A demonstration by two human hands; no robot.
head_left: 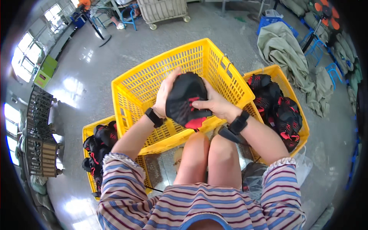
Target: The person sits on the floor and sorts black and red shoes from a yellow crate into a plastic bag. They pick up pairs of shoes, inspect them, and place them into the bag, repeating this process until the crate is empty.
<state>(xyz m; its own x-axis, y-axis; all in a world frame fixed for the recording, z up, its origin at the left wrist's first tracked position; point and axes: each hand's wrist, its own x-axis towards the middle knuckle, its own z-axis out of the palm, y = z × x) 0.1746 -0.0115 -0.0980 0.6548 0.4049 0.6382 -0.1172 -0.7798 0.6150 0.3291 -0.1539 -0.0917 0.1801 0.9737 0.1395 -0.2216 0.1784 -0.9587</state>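
Between my hands, above the large yellow plastic crate (149, 76), is a black shoe (186, 97) with red marks and a red patch at its near end. My left hand (165, 92) is pressed along the shoe's left side, its fingertips at the far end. From the right, my right hand (217, 101) grips it with the thumb laid over the top and the fingers mostly hidden behind. The crate's slatted walls and floor show around the shoe. Its near rim lies just beyond my knees.
A smaller yellow crate (86, 132) of black and red shoes (105, 136) sits at left, another yellow crate (303, 119) of similar shoes (285, 115) at right. Beyond are a green-grey cloth heap (281, 46), a wheeled cart (163, 11), an orange fan (327, 13) and left-hand racks (40, 130).
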